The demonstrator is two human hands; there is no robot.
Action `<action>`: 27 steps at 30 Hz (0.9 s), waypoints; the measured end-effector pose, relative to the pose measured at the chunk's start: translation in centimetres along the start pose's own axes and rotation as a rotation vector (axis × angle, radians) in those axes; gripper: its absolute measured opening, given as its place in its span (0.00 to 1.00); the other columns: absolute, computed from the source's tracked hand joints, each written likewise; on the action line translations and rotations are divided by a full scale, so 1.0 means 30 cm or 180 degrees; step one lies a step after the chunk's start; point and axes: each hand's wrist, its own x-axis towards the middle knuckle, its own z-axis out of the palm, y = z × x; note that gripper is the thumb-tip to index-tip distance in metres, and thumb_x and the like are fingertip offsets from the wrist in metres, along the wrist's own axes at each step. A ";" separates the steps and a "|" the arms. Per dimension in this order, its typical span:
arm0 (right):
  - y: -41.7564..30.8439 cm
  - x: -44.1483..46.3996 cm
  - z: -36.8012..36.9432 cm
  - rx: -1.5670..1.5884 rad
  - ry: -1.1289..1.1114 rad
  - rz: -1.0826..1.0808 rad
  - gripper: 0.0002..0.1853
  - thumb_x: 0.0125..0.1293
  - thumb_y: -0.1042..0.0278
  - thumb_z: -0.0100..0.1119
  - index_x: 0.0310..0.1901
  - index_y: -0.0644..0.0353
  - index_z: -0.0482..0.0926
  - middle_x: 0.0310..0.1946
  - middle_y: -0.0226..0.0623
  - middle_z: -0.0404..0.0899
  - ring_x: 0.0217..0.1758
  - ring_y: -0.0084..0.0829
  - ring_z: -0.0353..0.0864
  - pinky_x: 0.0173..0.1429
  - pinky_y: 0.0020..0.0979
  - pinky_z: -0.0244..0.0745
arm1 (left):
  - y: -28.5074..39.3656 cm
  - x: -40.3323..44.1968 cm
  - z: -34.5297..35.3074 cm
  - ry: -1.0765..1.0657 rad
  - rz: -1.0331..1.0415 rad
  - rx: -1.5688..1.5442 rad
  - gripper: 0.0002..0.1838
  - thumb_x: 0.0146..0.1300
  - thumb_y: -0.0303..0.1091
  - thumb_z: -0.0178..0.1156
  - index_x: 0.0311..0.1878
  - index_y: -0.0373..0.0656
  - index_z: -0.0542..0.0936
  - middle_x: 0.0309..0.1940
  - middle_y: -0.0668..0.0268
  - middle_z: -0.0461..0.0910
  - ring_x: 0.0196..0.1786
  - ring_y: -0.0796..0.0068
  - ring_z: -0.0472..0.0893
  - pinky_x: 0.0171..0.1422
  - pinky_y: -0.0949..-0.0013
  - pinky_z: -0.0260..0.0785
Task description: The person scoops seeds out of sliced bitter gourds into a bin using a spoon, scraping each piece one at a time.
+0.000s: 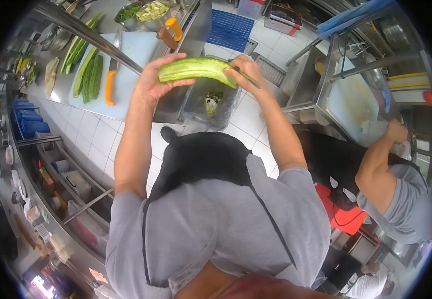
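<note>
A long pale-green peeled vegetable (pixel 193 70) is held level between my two hands. My left hand (pixel 155 79) grips its left end, with the thumb above and fingers below. At the right end, my right hand (pixel 247 74) is closed round a thin peeler-like tool (pixel 249 79), its fingers touching the vegetable. Below hangs a clear-lined bin (pixel 210 107) with scraps inside. On the white cutting board (pixel 141 47) to the left lie dark green vegetables (pixel 93 79) and an orange-handled knife (pixel 110 87).
Metal bowls of cut greens (pixel 152 11) and two shakers (pixel 174 29) stand at the counter's back. A metal rail (pixel 94 37) crosses over the board. At the right, a co-worker (pixel 390 184) works by another white board (pixel 353 99).
</note>
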 end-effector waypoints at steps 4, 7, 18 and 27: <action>0.000 0.012 -0.009 -0.0077 0.0541 -0.0144 0.11 0.62 0.63 0.64 0.38 0.64 0.86 0.38 0.47 0.83 0.41 0.48 0.84 0.47 0.43 0.78 | -0.021 -0.022 0.004 -0.0234 -0.0079 -0.0219 0.33 0.65 0.32 0.56 0.71 0.24 0.65 0.68 0.40 0.68 0.71 0.42 0.71 0.75 0.37 0.65; -0.086 0.042 -0.037 0.0150 0.1225 -0.0087 0.08 0.64 0.72 0.61 0.43 0.62 0.85 0.37 0.46 0.83 0.39 0.47 0.84 0.46 0.42 0.79 | -0.044 -0.029 -0.012 -0.0272 0.0030 -0.0511 0.33 0.65 0.31 0.54 0.72 0.24 0.64 0.70 0.40 0.67 0.73 0.43 0.68 0.78 0.37 0.60; -0.294 0.081 0.134 -0.0044 0.0808 -0.0842 0.04 0.61 0.78 0.59 0.37 0.63 0.76 0.31 0.48 0.80 0.35 0.54 0.81 0.40 0.48 0.77 | -0.124 0.048 0.032 0.0096 0.0158 -0.0646 0.30 0.69 0.34 0.52 0.71 0.28 0.67 0.68 0.48 0.71 0.69 0.52 0.73 0.78 0.49 0.64; -0.341 0.070 0.156 -0.0008 0.0743 -0.0681 0.04 0.59 0.75 0.63 0.33 0.60 0.76 0.27 0.48 0.80 0.29 0.51 0.82 0.35 0.47 0.78 | -0.138 0.064 0.053 0.0498 0.0313 -0.0661 0.23 0.75 0.34 0.49 0.67 0.30 0.71 0.64 0.49 0.75 0.65 0.55 0.77 0.74 0.51 0.67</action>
